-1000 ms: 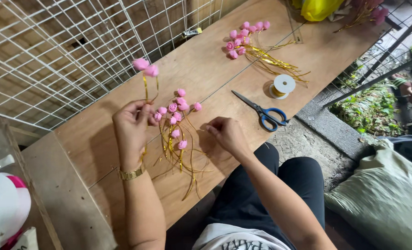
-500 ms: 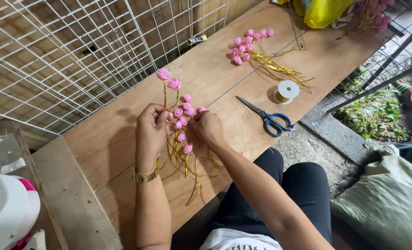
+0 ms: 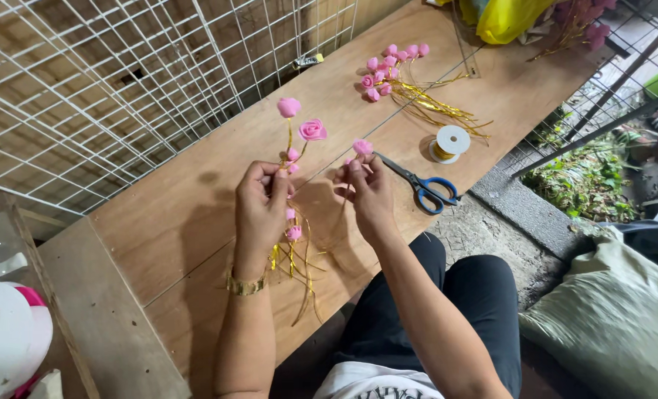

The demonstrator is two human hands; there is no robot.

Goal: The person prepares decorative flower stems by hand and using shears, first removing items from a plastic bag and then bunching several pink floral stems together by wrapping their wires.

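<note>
Head view: the left hand (image 3: 261, 199) is closed on a cluster of gold stems (image 3: 292, 251), holding two pink roses (image 3: 302, 120) upright above the fist, seemingly so more can be set against them. Just to its right, the right hand (image 3: 370, 193) pinches a single rose (image 3: 362, 147) by its stem, head up, close to the cluster. Both are raised over the wooden worktop (image 3: 196, 222). Farther right lie blue-handled scissors (image 3: 418, 183) and a spool (image 3: 449, 140), within easy reach; farther still, a spare bunch (image 3: 392, 70) of roses.
</note>
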